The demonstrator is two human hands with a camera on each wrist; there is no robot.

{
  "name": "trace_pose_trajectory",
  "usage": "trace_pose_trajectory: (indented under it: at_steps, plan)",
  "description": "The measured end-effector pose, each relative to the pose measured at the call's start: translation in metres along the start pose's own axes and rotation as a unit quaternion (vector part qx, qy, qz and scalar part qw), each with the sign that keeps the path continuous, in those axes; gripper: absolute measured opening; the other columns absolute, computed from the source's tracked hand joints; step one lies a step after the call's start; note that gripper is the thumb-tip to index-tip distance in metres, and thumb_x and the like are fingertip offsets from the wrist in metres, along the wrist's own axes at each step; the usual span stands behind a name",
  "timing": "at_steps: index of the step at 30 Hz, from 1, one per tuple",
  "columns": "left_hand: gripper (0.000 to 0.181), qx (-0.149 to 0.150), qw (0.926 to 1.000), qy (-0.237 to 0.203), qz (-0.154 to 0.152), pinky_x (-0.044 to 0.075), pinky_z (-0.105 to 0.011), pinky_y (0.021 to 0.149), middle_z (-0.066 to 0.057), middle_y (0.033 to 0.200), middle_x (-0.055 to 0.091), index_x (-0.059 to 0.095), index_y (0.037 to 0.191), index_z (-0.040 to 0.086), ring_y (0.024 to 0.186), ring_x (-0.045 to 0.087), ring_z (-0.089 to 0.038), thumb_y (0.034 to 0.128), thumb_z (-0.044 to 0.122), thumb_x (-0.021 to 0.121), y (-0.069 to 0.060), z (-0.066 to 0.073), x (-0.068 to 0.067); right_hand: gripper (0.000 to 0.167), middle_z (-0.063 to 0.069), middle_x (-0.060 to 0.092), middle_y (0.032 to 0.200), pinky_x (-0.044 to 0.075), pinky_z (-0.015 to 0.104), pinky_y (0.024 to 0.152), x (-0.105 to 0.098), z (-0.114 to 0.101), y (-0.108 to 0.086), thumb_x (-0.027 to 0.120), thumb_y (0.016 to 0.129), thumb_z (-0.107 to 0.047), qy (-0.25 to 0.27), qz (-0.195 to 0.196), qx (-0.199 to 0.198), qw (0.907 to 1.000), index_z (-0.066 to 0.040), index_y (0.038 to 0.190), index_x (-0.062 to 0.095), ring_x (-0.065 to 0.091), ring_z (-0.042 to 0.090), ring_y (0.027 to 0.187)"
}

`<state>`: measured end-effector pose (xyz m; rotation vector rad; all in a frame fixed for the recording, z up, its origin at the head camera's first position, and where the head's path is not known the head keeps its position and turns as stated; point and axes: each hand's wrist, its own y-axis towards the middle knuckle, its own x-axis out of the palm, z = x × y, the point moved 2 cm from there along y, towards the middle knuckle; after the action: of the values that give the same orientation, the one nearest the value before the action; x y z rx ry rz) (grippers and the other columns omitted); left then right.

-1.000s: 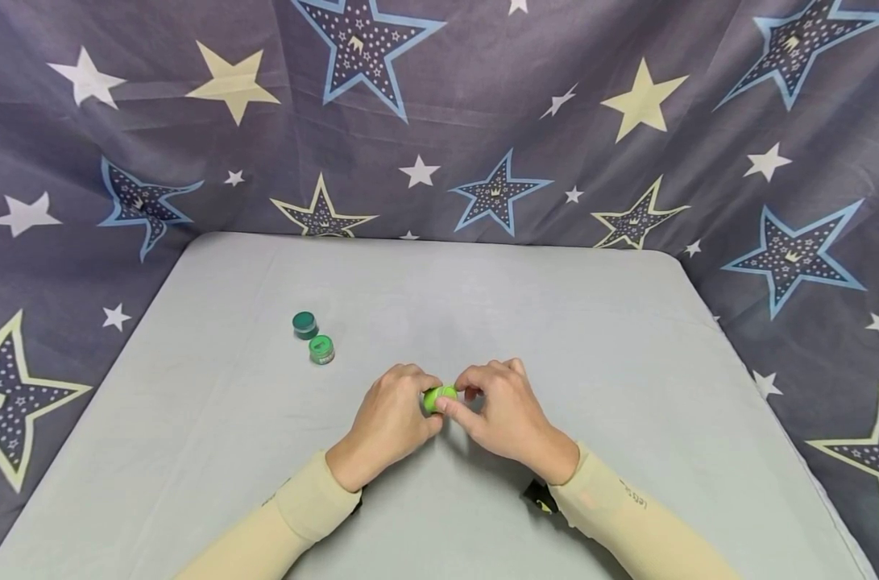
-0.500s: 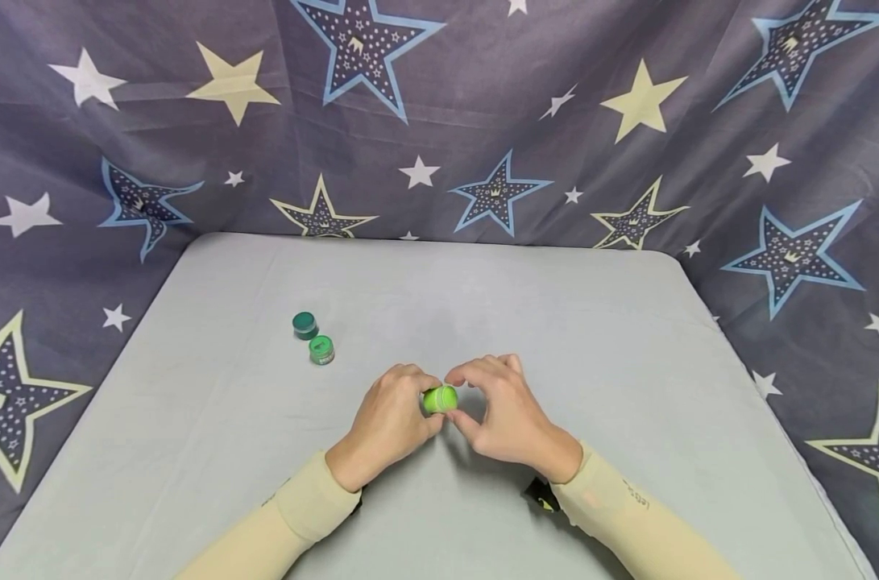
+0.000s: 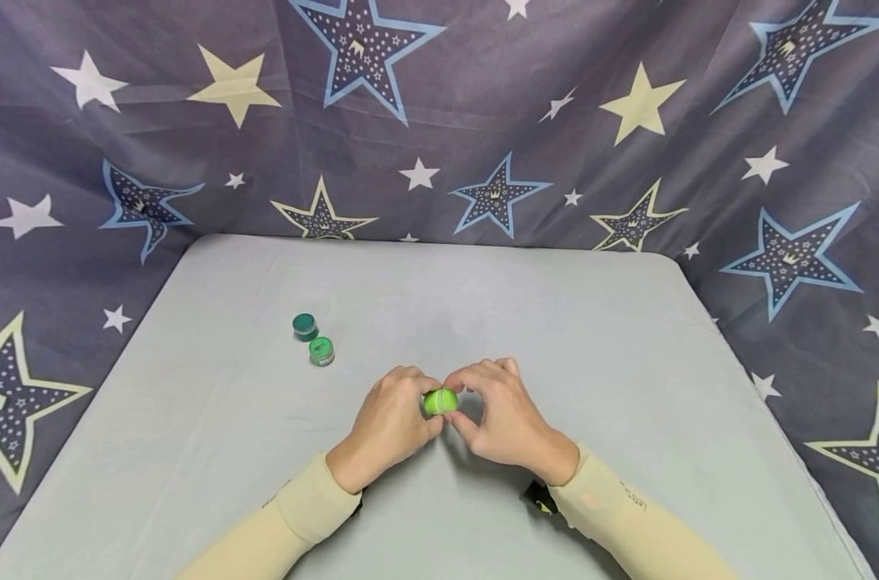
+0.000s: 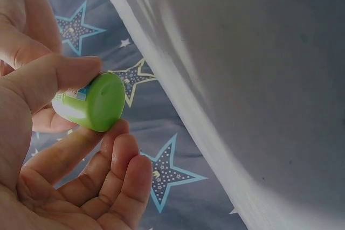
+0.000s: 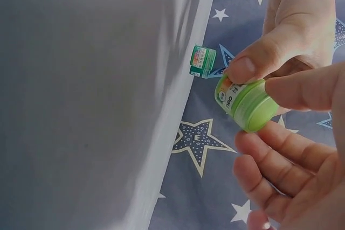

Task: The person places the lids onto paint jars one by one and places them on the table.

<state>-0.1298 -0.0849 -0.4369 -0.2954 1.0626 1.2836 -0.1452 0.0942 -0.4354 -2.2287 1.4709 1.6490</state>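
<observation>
A small light-green jar with a printed label is held between both hands, lying on its side above the table. My left hand pinches its left end with thumb and fingers. At the other end, my right hand has thumb and index finger at the rim, pinching it from opposite sides. The right wrist view shows the jar tilted, its clear band and green end between the right thumb and fingertips. In the left wrist view one smooth green end of the jar faces the camera.
Two more small jars stand on the grey-covered table to the left: a dark green jar and, just in front of it, a brighter green jar. A star-patterned curtain hangs behind and at the sides.
My right thumb has slid off the front of the jar to its right edge. The right fingers opened a little, then came back to the rim. The left hand has kept its hold.
</observation>
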Motion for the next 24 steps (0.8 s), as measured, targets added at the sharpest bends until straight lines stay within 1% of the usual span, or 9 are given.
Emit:
trace_pose_trajectory:
  at_steps: [6, 12, 16, 24]
  plan:
    - [0.025, -0.002, 1.0000, 0.001, 0.002, 0.047, -0.028, 0.066, 0.001, 0.083, 0.066, 0.079, 0.091, 0.009, 0.076, 0.055, -0.011, 0.0699, 0.008, 0.092, 0.0003, 0.0001, -0.0001, 0.023, -0.009, 0.070, 0.092, 0.034, 0.039, 0.082, 0.0014, 0.0005, 0.0005, 0.085, 0.079, -0.012, 0.000, 0.007, 0.001, 1.0000, -0.016, 0.098, 0.072, 0.062, 0.018, 0.083]
    - [0.024, 0.002, 1.0000, 0.005, 0.004, 0.045, -0.026, 0.064, 0.003, 0.081, 0.065, 0.078, 0.089, 0.010, 0.074, 0.053, -0.009, 0.0693, 0.007, 0.091, -0.0003, -0.0001, 0.0007, 0.018, -0.007, 0.067, 0.086, 0.034, 0.037, 0.080, 0.0016, -0.0018, 0.0001, 0.085, 0.081, -0.016, -0.001, 0.003, 0.020, 0.9998, -0.015, 0.094, 0.073, 0.060, 0.018, 0.077]
    - [0.024, 0.002, 1.0000, 0.009, 0.004, 0.044, -0.026, 0.063, 0.003, 0.081, 0.065, 0.079, 0.089, 0.011, 0.074, 0.053, -0.009, 0.0695, 0.008, 0.091, -0.0013, 0.0000, 0.0010, 0.017, -0.006, 0.068, 0.085, 0.034, 0.036, 0.080, 0.0019, -0.0027, -0.0002, 0.085, 0.082, -0.018, 0.001, -0.004, 0.034, 0.9994, -0.014, 0.093, 0.073, 0.061, 0.019, 0.076]
    - [0.023, -0.002, 0.9999, 0.011, 0.008, 0.044, -0.025, 0.062, 0.003, 0.080, 0.065, 0.079, 0.090, 0.010, 0.073, 0.052, -0.009, 0.0693, 0.006, 0.090, 0.0003, 0.0000, 0.0005, 0.014, -0.004, 0.069, 0.081, 0.036, 0.036, 0.079, 0.0024, -0.0015, 0.0017, 0.084, 0.084, -0.020, 0.003, -0.005, 0.045, 0.9990, -0.013, 0.092, 0.074, 0.062, 0.020, 0.074]
